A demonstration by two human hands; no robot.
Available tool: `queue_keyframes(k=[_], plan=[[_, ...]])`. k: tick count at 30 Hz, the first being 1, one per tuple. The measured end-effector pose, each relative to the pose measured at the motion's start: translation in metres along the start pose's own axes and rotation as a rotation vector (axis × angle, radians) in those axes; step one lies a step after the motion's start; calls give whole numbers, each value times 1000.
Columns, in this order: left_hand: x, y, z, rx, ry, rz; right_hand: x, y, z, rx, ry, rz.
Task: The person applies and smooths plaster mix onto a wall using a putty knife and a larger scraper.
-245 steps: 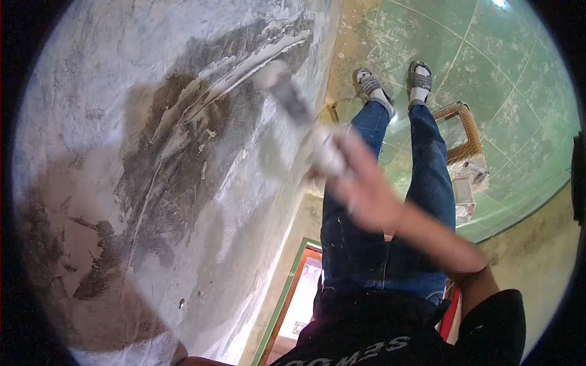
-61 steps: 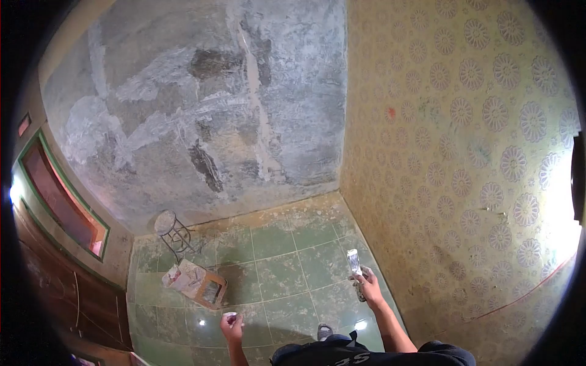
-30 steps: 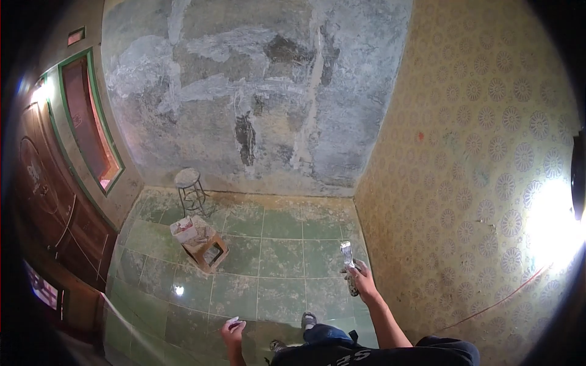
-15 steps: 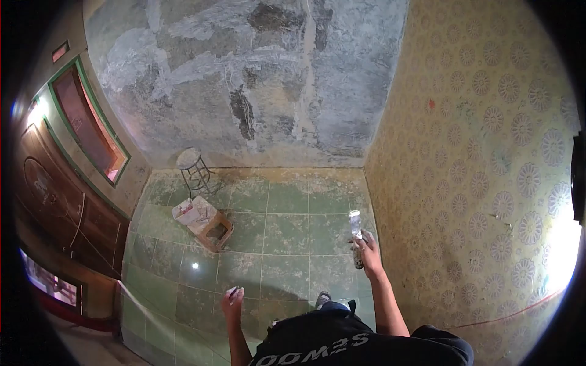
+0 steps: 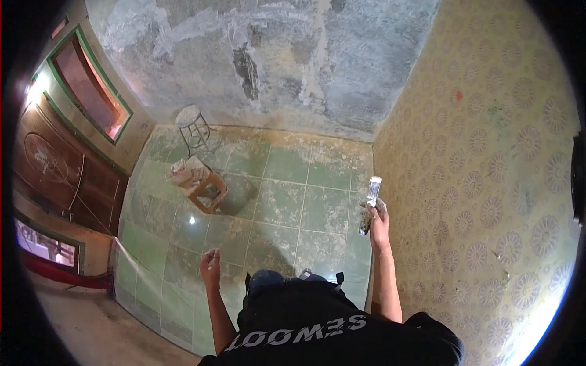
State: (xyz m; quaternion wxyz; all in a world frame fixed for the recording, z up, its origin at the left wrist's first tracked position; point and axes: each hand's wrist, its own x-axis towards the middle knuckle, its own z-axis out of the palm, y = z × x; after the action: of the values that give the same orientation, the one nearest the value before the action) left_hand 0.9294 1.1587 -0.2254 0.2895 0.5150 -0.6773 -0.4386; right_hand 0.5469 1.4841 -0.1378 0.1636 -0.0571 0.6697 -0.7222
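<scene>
Over green floor (image 5: 281, 204), beside patterned wall (image 5: 476, 183), scraper (image 5: 374, 188) standing blade-up, my right hand (image 5: 379, 222) clamping it. Left hand (image 5: 210, 268) hanging well apart, fingers curling; cannot tell whether pinching anything. Scraper no longer blurring close to grey wall (image 5: 354, 67), as eight seconds ago. Since last frame, stools sitting higher in view, more black shirt (image 5: 293, 311) showing. Counting: one scraper, two hands, two stools: round one (image 5: 190, 114), low one (image 5: 216, 181).

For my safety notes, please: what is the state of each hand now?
Left hand: curled; whether it holds anything cannot be told.
Right hand: closed, holding a scraper-like tool.
</scene>
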Motion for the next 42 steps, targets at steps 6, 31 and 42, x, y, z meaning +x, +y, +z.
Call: queue_keyframes(k=[6,31,42], plan=[[32,-23,-2,-14,23,-35,43,22,43,60,-14,67],[444,94,169,-139,-320,73,304,21,234,-32,85,37],[519,120,257,33,-294,-147,490,46,260,50,-28,43]])
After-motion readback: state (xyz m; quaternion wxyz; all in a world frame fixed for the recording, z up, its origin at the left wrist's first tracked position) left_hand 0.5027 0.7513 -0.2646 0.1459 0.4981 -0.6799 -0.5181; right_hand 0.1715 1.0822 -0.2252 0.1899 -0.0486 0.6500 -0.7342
